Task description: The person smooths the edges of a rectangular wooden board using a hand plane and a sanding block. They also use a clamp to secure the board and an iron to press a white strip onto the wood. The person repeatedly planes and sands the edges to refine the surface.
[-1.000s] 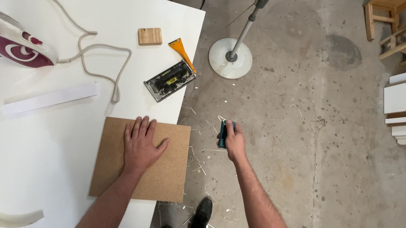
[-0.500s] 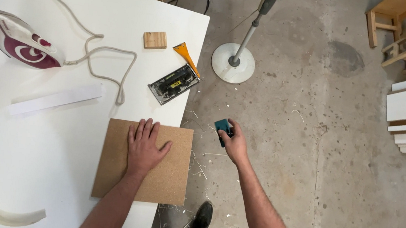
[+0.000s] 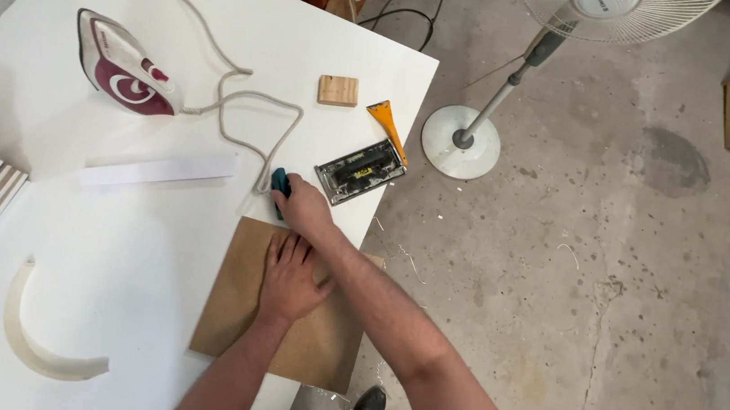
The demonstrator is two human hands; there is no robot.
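**Hands at a white workbench, one pressing a board, one holding a small teal tool**

Seen from above, a person stands at a white table [image 3: 102, 295]. The left hand [image 3: 292, 277] lies open and flat, palm down, on a brown square board [image 3: 236, 309] at the table's near edge. The right hand [image 3: 303, 209] crosses over it, fingers closed around a small teal tool [image 3: 279, 184] held at the board's far edge, just beside a pale cord [image 3: 254, 98] that runs to a maroon and white iron [image 3: 125, 76].

Near them lie a white strip [image 3: 161, 170], a black and silver tool [image 3: 360, 170], an orange scraper [image 3: 388, 123] and a small wooden block [image 3: 338, 90]. A standing fan [image 3: 524, 68] is on the concrete floor.

The step in hand looks like work along the board's far edge; it likely calls for firm pressure from the flat hand to stop the board sliding.
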